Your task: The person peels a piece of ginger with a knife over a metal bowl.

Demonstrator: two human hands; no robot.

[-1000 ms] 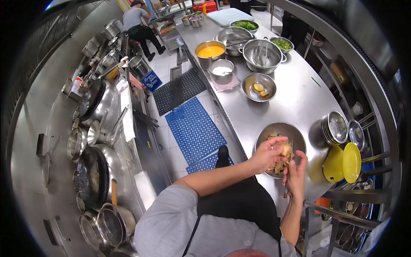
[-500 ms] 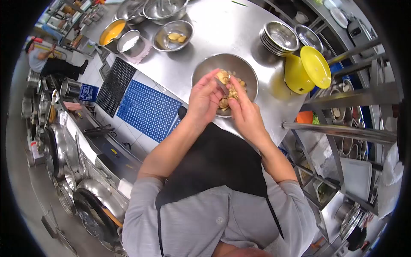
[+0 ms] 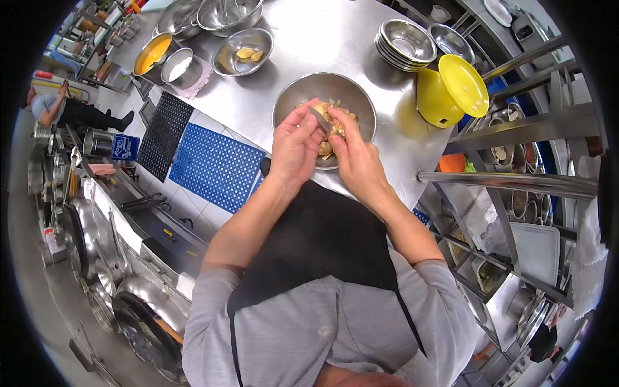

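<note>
My left hand (image 3: 296,145) is closed, its fingertips pinching a pale yellow-brown piece that looks like ginger (image 3: 320,109). A short metal blade, apparently a small knife (image 3: 321,120), crosses against the piece. My right hand (image 3: 358,157) is closed around the knife's lower end; its handle is hidden in the fingers. Both hands are over a wide steel bowl (image 3: 367,106) with several knobbly ginger pieces and scraps in it. To the left, a smaller steel bowl (image 3: 224,64) holds a few smooth, pale yellow peeled pieces.
On the steel table (image 3: 309,39) stand stacked bowls (image 3: 403,44), a yellow container with a tilted lid (image 3: 442,97), a pot of orange liquid (image 3: 153,55) and a pot of white contents (image 3: 182,69). A steel rack (image 3: 509,182) borders the right. Farther left, another person (image 3: 58,106) is near the stove.
My view has shifted slightly, so the table things sit further left. Both hands stay over the bowl, and the knife and ginger piece have turned a little between my fingers.
</note>
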